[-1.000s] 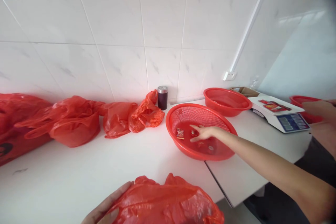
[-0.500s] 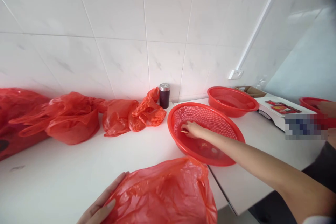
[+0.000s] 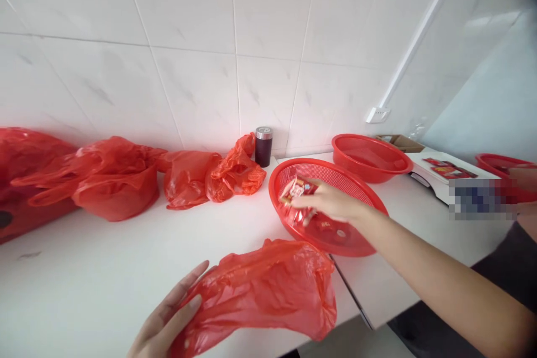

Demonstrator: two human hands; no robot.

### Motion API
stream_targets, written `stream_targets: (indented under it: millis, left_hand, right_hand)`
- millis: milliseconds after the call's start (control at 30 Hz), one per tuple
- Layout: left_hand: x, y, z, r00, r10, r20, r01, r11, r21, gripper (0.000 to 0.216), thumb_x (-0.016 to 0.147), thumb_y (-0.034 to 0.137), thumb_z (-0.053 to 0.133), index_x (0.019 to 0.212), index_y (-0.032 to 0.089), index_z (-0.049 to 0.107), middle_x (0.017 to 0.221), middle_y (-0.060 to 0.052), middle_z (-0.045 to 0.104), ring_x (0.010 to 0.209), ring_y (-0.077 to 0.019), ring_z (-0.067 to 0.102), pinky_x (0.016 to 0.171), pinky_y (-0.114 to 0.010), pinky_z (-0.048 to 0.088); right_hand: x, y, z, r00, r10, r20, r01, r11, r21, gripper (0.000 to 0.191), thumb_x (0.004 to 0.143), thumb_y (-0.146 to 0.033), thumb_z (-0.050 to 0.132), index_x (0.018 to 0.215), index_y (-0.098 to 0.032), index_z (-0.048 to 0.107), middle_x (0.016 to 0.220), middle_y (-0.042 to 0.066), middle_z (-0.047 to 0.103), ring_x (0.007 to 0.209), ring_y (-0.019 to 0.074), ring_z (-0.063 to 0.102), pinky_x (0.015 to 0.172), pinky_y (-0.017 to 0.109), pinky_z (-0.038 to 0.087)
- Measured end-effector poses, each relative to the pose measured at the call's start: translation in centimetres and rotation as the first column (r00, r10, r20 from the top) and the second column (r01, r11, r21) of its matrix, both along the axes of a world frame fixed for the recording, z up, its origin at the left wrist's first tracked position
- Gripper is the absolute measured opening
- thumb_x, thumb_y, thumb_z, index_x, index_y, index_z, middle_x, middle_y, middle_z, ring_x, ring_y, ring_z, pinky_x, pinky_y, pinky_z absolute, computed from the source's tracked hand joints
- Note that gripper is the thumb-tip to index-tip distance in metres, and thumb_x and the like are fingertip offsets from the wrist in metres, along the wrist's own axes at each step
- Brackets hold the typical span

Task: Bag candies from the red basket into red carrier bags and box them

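Spillage is risked: small red packets (image 3: 296,190) are clamped by the right hand (image 3: 331,201), the limp red plastic bag (image 3: 268,285) merely touched by the spread left hand (image 3: 168,319).

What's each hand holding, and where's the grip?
Right hand: small red packets, pinched at their right ends over the red basket. Left hand: red plastic bag, grip at its left edge.

2 hands bare, left hand (image 3: 165,321), right hand (image 3: 331,201); right forearm (image 3: 440,285) bare
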State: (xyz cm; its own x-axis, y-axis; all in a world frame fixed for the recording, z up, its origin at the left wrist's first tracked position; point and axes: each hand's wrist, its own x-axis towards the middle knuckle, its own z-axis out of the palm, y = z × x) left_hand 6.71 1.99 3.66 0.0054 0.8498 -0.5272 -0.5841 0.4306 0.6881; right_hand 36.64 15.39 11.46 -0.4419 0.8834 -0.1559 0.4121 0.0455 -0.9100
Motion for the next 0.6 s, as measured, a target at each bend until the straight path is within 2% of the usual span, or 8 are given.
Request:
stream_targets:
  millis: [67,133,233,367,433,500,533,600]
  left_hand:
    - [0.3,0.2,-0.3,1.0,0.004,-0.003,-0.004,1.0,-0.013,0.062,0.06,0.023,0.083,0.12,0.02,0.066,0.127,-0.012,0.064,0.11,-0.0371,0.062,0.077,-0.035,0.061]
    - [0.8,0.4,-0.4,1.0,0.005,-0.018,-0.005,1.0,-0.004,0.058,0.062,0.022,0.082,0.117,0.02,0.068,0.129,-0.013,0.063,0.111,-0.0362,0.062,0.076,-0.034,0.06]
    - [1.5,0.4,-0.1,0.999,-0.008,-0.039,0.01,0.999,0.031,0.052,0.07,0.027,0.076,0.121,0.023,0.066,0.133,-0.011,0.06,0.114,-0.0322,0.06,0.08,-0.033,0.058]
    - [1.2,0.4,-0.5,0.946,0.004,-0.325,0.06,0.98,0.188,0.048,0.075,0.039,0.07,0.12,0.026,0.065,0.135,-0.008,0.058,0.108,-0.0284,0.064,0.077,-0.031,0.057]
    - [0.1,0.4,-1.3,0.735,0.068,-0.675,0.169,0.945,0.279,0.035,0.076,0.041,0.066,0.108,0.027,0.071,0.141,-0.006,0.052,0.086,-0.0224,0.069,0.067,-0.028,0.056]
    - [-1.3,0.6,-2.5,0.407,0.096,-0.908,0.32,0.916,0.241,0.024,0.079,0.04,0.06,0.094,0.028,0.075,0.143,-0.003,0.049,0.064,-0.0158,0.067,0.056,-0.028,0.054]
    - [-2.0,0.7,-3.2,0.281,0.085,-0.956,0.379,0.905,0.192,0.023,0.08,0.038,0.057,0.09,0.028,0.075,0.141,-0.003,0.052,0.063,-0.0161,0.067,0.056,-0.029,0.053]
    - [-3.0,1.1,-4.1,0.176,0.052,-0.983,0.439,0.89,0.126,0.027,0.081,0.034,0.053,0.095,0.03,0.075,0.129,-0.002,0.062,0.082,-0.0231,0.07,0.069,-0.032,0.056]
  right_hand:
    - [-3.0,-2.9,-0.3,0.958,0.286,-0.015,-0.286,0.953,-0.099,0.026,0.082,-0.032,0.059,0.105,-0.022,0.061,0.1,0.002,0.069,0.077,0.0145,0.066,0.06,0.023,0.053]
    - [-5.9,-4.9,-2.0,0.851,0.493,0.183,-0.496,0.868,-0.031,0.02,0.079,-0.021,0.059,0.098,-0.021,0.064,0.095,0.001,0.069,0.079,0.0153,0.065,0.064,0.024,0.051]
    - [-9.1,-5.7,-5.7,0.754,0.332,0.567,-0.563,0.771,0.298,0.023,0.074,-0.006,0.052,0.09,-0.016,0.064,0.094,0.007,0.068,0.084,0.0205,0.063,0.07,0.029,0.048]
    - [-10.4,-4.6,-7.2,0.804,0.147,0.577,-0.486,0.722,0.493,0.025,0.078,-0.008,0.05,0.096,-0.018,0.064,0.098,0.008,0.066,0.086,0.0195,0.062,0.068,0.028,0.045]
    - [-9.9,-4.0,-6.1,0.89,0.121,0.44,-0.365,0.767,0.528,0.024,0.082,-0.01,0.049,0.097,-0.021,0.064,0.099,0.004,0.066,0.084,0.015,0.061,0.07,0.025,0.044]
    - [-9.0,-3.7,-4.7,0.945,0.085,0.317,-0.247,0.822,0.514,0.022,0.084,-0.011,0.049,0.096,-0.021,0.064,0.099,0.002,0.066,0.083,0.0129,0.06,0.074,0.024,0.045]
    - [-8.5,-3.7,-4.1,0.96,0.077,0.27,-0.205,0.85,0.486,0.02,0.084,-0.013,0.05,0.095,-0.022,0.065,0.098,0.002,0.066,0.083,0.0128,0.06,0.075,0.024,0.045]
    - [-7.7,-4.3,-3.4,0.977,0.093,0.192,-0.16,0.915,0.371,0.02,0.087,-0.02,0.052,0.101,-0.024,0.065,0.1,0.001,0.067,0.086,0.0136,0.061,0.077,0.024,0.046]
